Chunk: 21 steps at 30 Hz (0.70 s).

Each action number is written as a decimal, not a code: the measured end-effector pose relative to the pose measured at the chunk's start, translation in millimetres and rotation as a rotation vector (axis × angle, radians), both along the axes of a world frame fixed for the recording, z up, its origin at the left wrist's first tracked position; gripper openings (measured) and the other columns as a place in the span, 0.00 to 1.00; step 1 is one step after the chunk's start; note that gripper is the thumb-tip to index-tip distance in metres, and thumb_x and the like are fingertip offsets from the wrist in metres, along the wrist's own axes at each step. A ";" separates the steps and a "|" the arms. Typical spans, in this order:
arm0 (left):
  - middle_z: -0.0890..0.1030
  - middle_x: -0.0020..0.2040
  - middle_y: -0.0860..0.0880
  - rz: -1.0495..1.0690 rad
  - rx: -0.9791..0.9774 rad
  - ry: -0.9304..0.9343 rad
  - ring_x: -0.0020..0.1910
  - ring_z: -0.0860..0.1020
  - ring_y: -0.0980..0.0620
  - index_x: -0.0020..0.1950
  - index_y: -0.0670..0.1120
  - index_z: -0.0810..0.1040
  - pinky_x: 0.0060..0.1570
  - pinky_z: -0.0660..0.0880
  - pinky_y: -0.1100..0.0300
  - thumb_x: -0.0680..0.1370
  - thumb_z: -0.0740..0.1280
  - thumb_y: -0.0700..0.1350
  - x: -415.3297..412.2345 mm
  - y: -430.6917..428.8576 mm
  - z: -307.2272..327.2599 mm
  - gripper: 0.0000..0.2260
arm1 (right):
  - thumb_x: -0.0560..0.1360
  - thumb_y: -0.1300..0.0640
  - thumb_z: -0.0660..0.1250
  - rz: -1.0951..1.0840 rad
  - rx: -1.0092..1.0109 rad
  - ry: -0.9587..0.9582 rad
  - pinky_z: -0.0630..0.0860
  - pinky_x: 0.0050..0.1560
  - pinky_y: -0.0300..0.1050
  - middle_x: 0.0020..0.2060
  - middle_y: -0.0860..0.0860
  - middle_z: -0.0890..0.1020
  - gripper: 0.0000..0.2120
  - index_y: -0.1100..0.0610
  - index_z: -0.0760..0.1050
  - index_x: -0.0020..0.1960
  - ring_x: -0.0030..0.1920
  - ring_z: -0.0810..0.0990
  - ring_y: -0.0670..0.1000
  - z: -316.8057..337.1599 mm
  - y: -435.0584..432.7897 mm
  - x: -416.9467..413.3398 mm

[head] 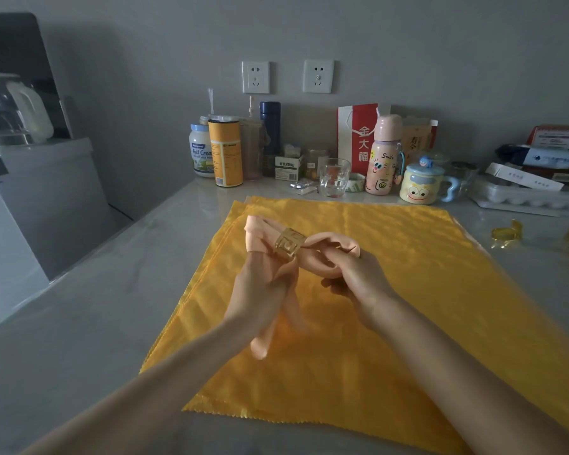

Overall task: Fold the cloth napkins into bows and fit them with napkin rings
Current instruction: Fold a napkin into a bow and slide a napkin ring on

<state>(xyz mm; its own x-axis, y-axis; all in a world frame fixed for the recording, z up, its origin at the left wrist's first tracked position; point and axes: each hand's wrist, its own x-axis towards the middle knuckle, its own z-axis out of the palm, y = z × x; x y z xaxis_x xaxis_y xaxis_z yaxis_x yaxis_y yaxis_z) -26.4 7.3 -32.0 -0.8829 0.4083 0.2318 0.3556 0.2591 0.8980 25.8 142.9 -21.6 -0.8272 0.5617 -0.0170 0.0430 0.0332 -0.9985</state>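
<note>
I see the peach napkin [322, 261] held above the yellow cloth [408, 323], its middle threaded through a gold napkin ring [289, 246]. The left hand [260, 290] has its fingers curled round the napkin's tail, and the right hand [362, 280] has its fingers pinching one loop. A spare ring [506, 236] lies on the bench [79, 323], right of the cloth.

A peach napkin [324, 256], gathered into two loops with a tail hanging down, is held above flat yellow napkins [408, 307] on the table [96, 323]. An openwork gold napkin ring [289, 246] cinches its middle; spare gold rings [506, 236] lie far right.
</note>
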 end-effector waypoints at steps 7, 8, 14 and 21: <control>0.79 0.31 0.51 -0.084 -0.320 0.330 0.27 0.76 0.57 0.43 0.44 0.76 0.26 0.70 0.61 0.80 0.61 0.46 -7.4 -13.4 -3.8 0.10 | 0.75 0.50 0.65 0.032 -0.017 -0.120 0.69 0.29 0.41 0.31 0.52 0.77 0.06 0.52 0.78 0.46 0.26 0.73 0.50 1.6 13.1 -1.4; 0.79 0.33 0.50 -0.068 -0.366 0.400 0.29 0.76 0.55 0.44 0.43 0.77 0.29 0.70 0.60 0.80 0.61 0.47 -7.6 -13.7 -5.3 0.11 | 0.75 0.50 0.66 0.087 0.008 -0.140 0.70 0.30 0.42 0.33 0.52 0.78 0.07 0.52 0.79 0.47 0.28 0.74 0.51 1.1 15.6 -1.2; 0.76 0.52 0.50 -0.027 -0.423 0.543 0.51 0.72 0.50 0.55 0.44 0.78 0.50 0.71 0.55 0.79 0.63 0.47 -20.2 -22.0 -8.7 0.09 | 0.63 0.35 0.67 0.471 0.196 -0.311 0.73 0.43 0.42 0.42 0.54 0.82 0.31 0.59 0.81 0.53 0.42 0.78 0.50 18.2 39.9 13.6; 0.80 0.42 0.52 -0.325 -0.161 0.386 0.41 0.77 0.60 0.48 0.40 0.79 0.38 0.71 0.70 0.76 0.63 0.32 -9.1 -18.2 2.0 0.07 | 0.68 0.27 0.44 0.596 0.101 -0.358 0.73 0.53 0.49 0.49 0.62 0.82 0.45 0.62 0.80 0.55 0.47 0.79 0.56 32.0 62.5 21.6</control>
<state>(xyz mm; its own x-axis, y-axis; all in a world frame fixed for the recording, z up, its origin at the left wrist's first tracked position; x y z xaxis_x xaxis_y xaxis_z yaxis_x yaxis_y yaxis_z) -35.5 -10.9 -30.0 -0.5681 0.7037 0.4266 0.7371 0.2046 0.6441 47.4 205.3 10.5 -0.9478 0.0270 -0.3176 0.3143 0.2448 -0.9172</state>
